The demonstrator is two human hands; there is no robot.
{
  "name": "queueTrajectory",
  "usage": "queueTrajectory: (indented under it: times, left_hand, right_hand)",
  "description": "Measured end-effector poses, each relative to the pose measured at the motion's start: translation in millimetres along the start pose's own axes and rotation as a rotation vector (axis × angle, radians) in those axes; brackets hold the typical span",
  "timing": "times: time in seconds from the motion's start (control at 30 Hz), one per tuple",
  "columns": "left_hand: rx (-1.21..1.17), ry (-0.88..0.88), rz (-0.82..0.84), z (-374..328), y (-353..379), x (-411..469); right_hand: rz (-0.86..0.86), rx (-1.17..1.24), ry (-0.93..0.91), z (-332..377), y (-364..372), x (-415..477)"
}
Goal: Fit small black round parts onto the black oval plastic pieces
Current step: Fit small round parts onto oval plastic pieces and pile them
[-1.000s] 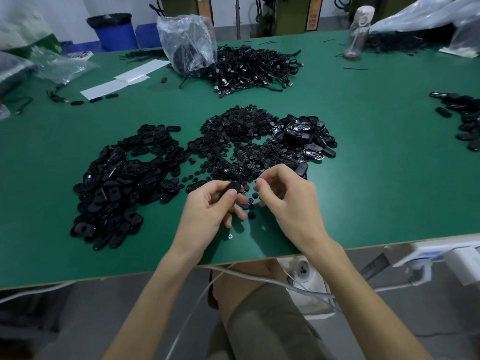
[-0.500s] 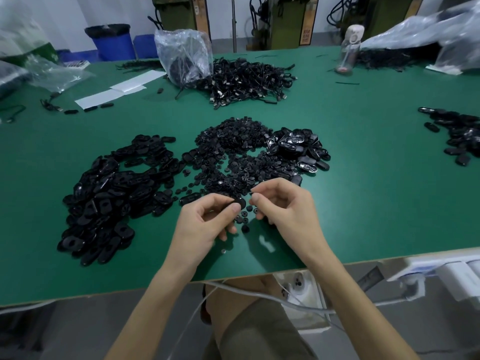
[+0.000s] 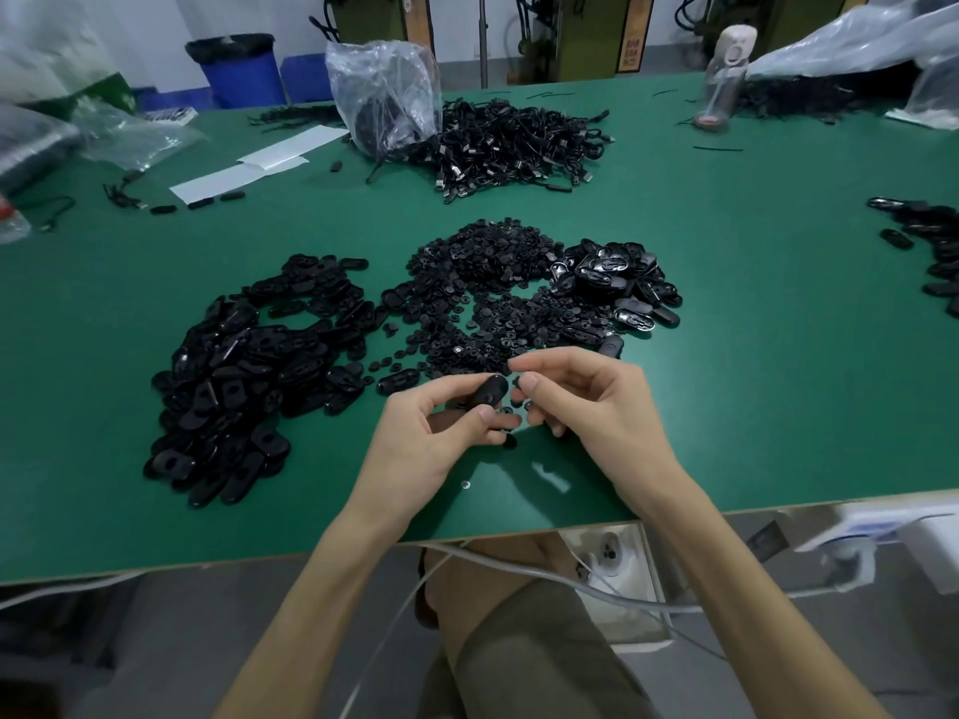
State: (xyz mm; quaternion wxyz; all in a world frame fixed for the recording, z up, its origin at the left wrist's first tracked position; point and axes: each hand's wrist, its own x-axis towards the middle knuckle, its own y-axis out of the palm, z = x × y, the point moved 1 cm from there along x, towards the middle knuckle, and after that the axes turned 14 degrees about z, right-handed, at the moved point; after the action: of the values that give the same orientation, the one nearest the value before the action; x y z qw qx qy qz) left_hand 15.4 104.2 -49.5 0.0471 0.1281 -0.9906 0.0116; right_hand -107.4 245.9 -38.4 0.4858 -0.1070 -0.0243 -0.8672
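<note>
observation: one black oval piece is gripped in the left hand, held between thumb and curled fingers, raised just above the green table. the right hand is held just beside it, thumb and forefinger brought close together at the oval's end. whether a small round part is pinched there cannot be told.

stock: a heap of round parts lies just beyond the hands. piles of oval pieces are noted to the left and to the right. a loose part lies on the table under the hands.

risks judged:
- a round part could be lost from so fine a pinch. once dropped among the loose black parts, or over the near table edge, it would be hard to recover.
- the part could be seated crooked, as black on black gives little contrast for alignment.
- an unfitted oval could be set back into the wrong pile, since the heaps lie close together and look alike.
</note>
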Motion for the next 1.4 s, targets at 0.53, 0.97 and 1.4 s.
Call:
queueTrajectory:
  times: [0.53,0.97,1.4]
  left_hand:
    - [-0.058,0.017,-0.032,-3.5,0.7,-2.3]
    - [-0.149,0.038,-0.124,-8.7,-2.5,-4.4]
    - [-0.136,0.011,-0.130,-6.4,-2.3,-5.1]
  right_hand:
    - [0.081,0.103,0.050,-4.1,-1.9,1.4]
    - [0.061,0.082,0.026,-2.0,-2.6,0.7]
    - [0.034,0.035,0.012,-2.7,-1.0,0.4]
